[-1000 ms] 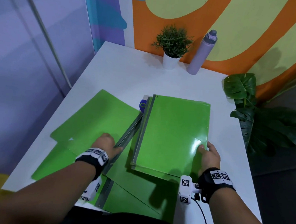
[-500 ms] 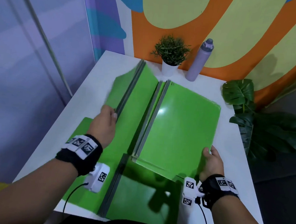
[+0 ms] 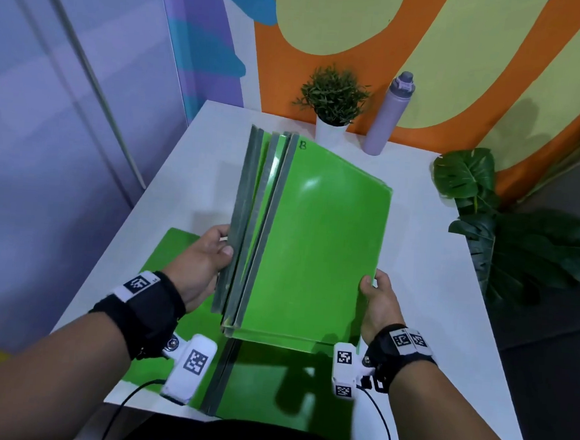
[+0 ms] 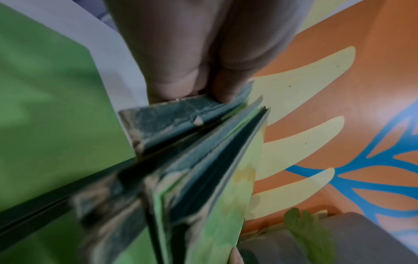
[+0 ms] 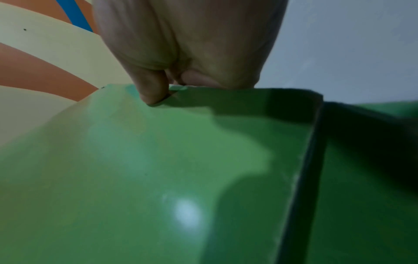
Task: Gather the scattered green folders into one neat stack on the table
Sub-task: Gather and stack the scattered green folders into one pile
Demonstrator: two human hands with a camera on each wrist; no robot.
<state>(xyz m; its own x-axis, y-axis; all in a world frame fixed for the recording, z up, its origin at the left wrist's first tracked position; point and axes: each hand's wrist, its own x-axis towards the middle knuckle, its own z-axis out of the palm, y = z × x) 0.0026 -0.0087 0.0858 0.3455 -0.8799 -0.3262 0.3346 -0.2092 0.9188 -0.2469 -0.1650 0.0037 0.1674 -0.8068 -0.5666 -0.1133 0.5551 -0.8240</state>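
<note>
A bundle of several green folders with grey spines is held tilted above the white table. My left hand grips the spine side; in the left wrist view thumb and fingers pinch the grey spine edge. My right hand holds the opposite open edge near its lower corner, thumb on top of the cover. Two more green folders lie flat on the table: one under my left wrist, one at the front edge with its grey spine on the left.
A small potted plant and a lilac bottle stand at the table's far edge against the painted wall. A large leafy plant stands off the right side. The table's left side borders a lilac wall.
My left hand lifted the left folder and closed it against the bundle in my right hand; the bundle has come up off the table and tilted toward me.
</note>
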